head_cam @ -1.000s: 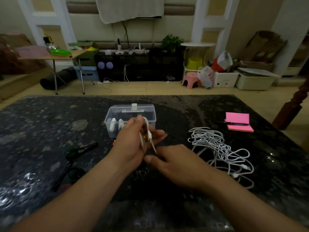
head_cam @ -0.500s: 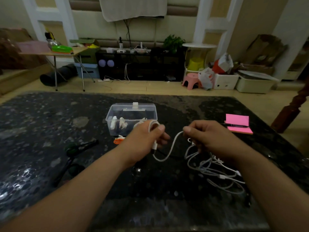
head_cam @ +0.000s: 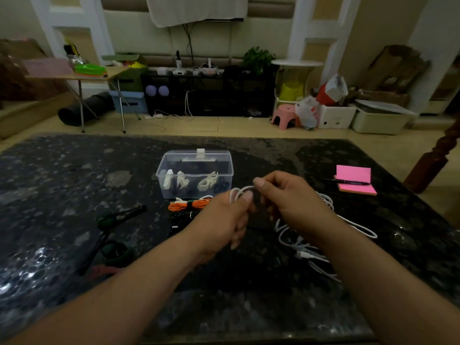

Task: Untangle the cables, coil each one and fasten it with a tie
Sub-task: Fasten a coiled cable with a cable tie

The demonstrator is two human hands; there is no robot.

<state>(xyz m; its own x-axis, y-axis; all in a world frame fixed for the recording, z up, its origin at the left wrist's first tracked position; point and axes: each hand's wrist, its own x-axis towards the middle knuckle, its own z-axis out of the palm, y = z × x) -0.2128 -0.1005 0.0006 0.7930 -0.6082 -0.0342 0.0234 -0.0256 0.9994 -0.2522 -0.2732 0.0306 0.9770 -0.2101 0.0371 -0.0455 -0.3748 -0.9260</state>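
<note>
A small loop of white cable (head_cam: 239,191) is pinched above the middle of the surface (head_cam: 62,185) by the curled fingers of the left hand (head_cam: 221,220) and the right hand (head_cam: 293,202), held close together. The rest of it lies tangled under the right wrist, toward the right edge of the surface

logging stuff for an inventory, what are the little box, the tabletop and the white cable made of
The box looks like clear hard plastic with a glossy finish; the items inside show through its walls. The tabletop is probably polished dark stone or a stone-look surface, speckled and reflecting light. The white cable seems to have a smooth, flexible plastic sheath that bends in loose loops.
</note>
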